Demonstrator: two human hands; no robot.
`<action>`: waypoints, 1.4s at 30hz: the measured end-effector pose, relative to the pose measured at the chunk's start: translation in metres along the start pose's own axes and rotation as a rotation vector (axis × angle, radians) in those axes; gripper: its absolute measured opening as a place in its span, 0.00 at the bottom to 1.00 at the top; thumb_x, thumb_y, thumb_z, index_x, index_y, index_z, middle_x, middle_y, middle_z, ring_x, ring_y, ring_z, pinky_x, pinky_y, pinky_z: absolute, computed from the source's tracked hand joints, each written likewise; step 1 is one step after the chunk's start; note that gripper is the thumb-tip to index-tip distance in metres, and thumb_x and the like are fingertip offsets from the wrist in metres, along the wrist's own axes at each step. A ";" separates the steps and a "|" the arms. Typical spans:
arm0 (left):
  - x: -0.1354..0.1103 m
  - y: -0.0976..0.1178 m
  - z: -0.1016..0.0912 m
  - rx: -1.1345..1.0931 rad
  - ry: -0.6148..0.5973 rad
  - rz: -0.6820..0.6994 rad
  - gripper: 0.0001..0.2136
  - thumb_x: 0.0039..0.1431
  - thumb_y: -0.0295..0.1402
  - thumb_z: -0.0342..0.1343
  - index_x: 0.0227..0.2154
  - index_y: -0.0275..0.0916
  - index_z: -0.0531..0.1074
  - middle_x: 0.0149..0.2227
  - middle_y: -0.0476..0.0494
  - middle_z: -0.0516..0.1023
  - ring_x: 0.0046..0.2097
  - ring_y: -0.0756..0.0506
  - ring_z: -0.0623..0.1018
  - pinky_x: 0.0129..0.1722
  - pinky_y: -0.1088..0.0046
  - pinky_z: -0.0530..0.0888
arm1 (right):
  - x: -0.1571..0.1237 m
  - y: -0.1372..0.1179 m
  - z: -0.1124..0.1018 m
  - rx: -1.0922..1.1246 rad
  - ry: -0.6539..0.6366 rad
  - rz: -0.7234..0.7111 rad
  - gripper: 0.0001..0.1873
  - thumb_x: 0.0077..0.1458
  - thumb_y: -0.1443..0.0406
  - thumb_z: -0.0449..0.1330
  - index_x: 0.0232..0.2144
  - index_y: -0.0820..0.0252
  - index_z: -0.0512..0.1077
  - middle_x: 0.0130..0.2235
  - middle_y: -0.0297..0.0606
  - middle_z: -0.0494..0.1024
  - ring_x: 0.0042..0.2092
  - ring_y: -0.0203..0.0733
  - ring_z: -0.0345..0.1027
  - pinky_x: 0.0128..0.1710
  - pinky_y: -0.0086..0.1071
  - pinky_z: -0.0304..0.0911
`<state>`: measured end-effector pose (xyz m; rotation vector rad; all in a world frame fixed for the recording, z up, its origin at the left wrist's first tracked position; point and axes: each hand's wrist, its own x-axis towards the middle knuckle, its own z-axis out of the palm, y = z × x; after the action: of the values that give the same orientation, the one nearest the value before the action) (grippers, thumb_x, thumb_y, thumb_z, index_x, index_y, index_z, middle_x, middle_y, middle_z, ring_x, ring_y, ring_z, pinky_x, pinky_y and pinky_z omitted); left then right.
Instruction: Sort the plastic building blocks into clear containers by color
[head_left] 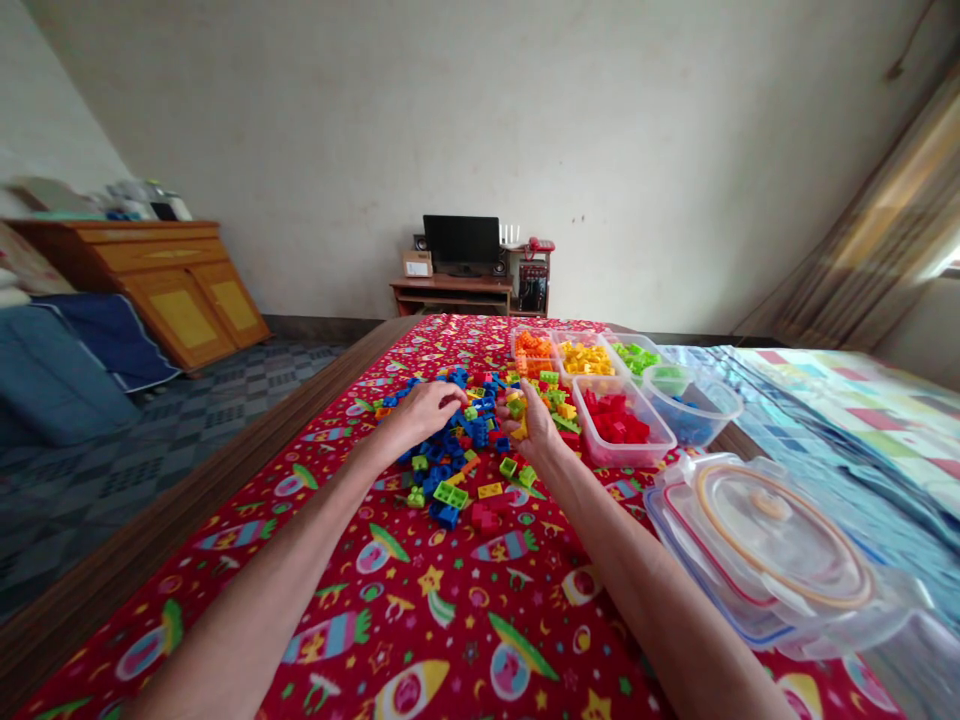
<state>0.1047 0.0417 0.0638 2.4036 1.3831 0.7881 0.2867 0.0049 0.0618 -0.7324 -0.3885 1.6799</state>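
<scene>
A pile of small plastic bricks (457, 440) in blue, green, yellow, red and orange lies on a red cloth with rocket prints (450, 610). My left hand (424, 410) rests palm down on the left side of the pile, fingers curled over the blue bricks. My right hand (529, 425) is turned palm up at the pile's right side, cupped around several bricks, green and yellow among them. Just right of it stands a clear tub of red bricks (622, 420).
Behind are tubs of orange bricks (534, 350), yellow bricks (586, 357) and green bricks (637, 357), and a round bowl of blue bricks (690, 405). Stacked clear lids (772, 550) lie at the right. A wooden table edge (150, 540) runs along the left.
</scene>
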 end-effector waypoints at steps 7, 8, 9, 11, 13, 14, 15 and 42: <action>-0.004 -0.016 0.013 0.377 -0.213 -0.039 0.09 0.52 0.36 0.56 0.34 0.40 0.78 0.35 0.44 0.79 0.37 0.44 0.77 0.34 0.75 0.69 | 0.001 -0.001 -0.005 0.051 -0.035 0.016 0.12 0.58 0.62 0.56 0.25 0.61 0.62 0.20 0.31 0.68 0.20 0.26 0.58 0.11 0.14 0.41; -0.004 -0.014 0.014 0.397 -0.216 -0.039 0.08 0.53 0.35 0.56 0.32 0.40 0.77 0.35 0.44 0.79 0.37 0.44 0.77 0.33 0.75 0.69 | 0.001 0.001 -0.004 0.043 -0.022 0.007 0.10 0.58 0.64 0.56 0.26 0.61 0.62 0.20 0.30 0.68 0.19 0.26 0.57 0.11 0.14 0.41; -0.005 -0.012 0.014 0.414 -0.219 -0.033 0.07 0.53 0.33 0.55 0.31 0.40 0.77 0.35 0.44 0.79 0.37 0.44 0.77 0.33 0.75 0.69 | 0.001 0.002 -0.004 0.028 -0.004 0.002 0.09 0.57 0.66 0.56 0.26 0.61 0.62 0.20 0.30 0.68 0.19 0.26 0.57 0.11 0.14 0.41; -0.006 -0.011 0.013 0.434 -0.226 -0.021 0.07 0.53 0.31 0.53 0.30 0.40 0.76 0.34 0.44 0.79 0.37 0.45 0.77 0.34 0.75 0.69 | 0.001 0.004 -0.002 -0.001 0.033 0.002 0.08 0.56 0.68 0.56 0.26 0.61 0.62 0.20 0.29 0.67 0.18 0.25 0.56 0.11 0.14 0.42; -0.006 -0.012 0.012 0.445 -0.218 -0.016 0.07 0.52 0.30 0.53 0.30 0.40 0.76 0.34 0.43 0.80 0.37 0.44 0.78 0.34 0.75 0.69 | 0.000 0.005 -0.001 -0.023 0.054 0.008 0.08 0.56 0.69 0.55 0.26 0.61 0.61 0.19 0.29 0.66 0.18 0.26 0.55 0.10 0.14 0.42; -0.005 -0.013 0.012 0.441 -0.216 -0.010 0.07 0.51 0.29 0.53 0.30 0.39 0.76 0.35 0.43 0.80 0.37 0.44 0.78 0.34 0.75 0.69 | 0.001 0.006 -0.001 -0.032 0.056 0.008 0.08 0.57 0.70 0.55 0.26 0.61 0.61 0.19 0.29 0.66 0.18 0.26 0.55 0.10 0.15 0.42; -0.005 -0.014 0.011 0.426 -0.217 -0.006 0.07 0.49 0.29 0.54 0.29 0.39 0.76 0.34 0.43 0.80 0.37 0.44 0.78 0.33 0.75 0.69 | 0.001 0.007 -0.001 -0.041 0.056 0.006 0.08 0.57 0.70 0.54 0.26 0.61 0.61 0.19 0.30 0.66 0.18 0.26 0.55 0.10 0.15 0.43; -0.004 0.013 0.005 -0.511 0.054 -0.123 0.17 0.50 0.43 0.54 0.34 0.35 0.76 0.30 0.45 0.80 0.28 0.48 0.74 0.28 0.75 0.69 | -0.004 0.011 0.001 -0.283 -0.135 0.241 0.05 0.60 0.67 0.52 0.31 0.62 0.64 0.22 0.32 0.68 0.17 0.23 0.52 0.12 0.13 0.39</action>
<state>0.1151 0.0320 0.0641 1.9011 1.1591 1.0319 0.2785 -0.0012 0.0568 -0.9035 -0.6645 1.9306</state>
